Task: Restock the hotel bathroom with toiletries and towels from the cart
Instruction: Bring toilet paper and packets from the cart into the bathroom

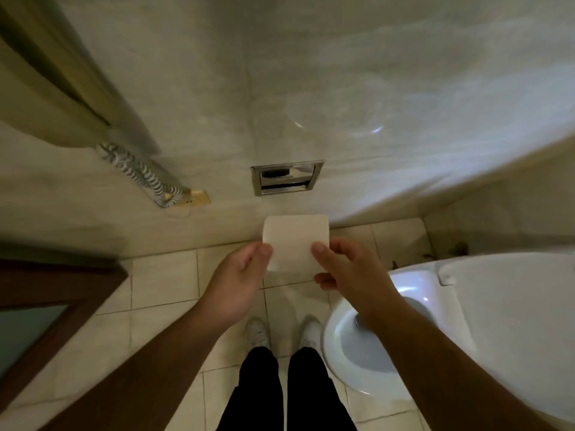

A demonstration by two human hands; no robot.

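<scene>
Toilet roll [295,242] held off the floor, pinched at its two ends by curled fingers [264,251] of left hand [239,275] and right hand [348,272], long axis left to right, directly below and apart from recessed wall holder [287,181], both hands equally near, toilet [466,306] to the right.

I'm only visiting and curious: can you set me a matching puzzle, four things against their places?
1 toilet paper roll
2 metal holder
3 toilet
4 coiled cord

A set into the wall
B held between left hand and right hand
C on the wall, far left
D on the floor, right side

Pairs: 1-B, 2-A, 3-D, 4-C
</scene>
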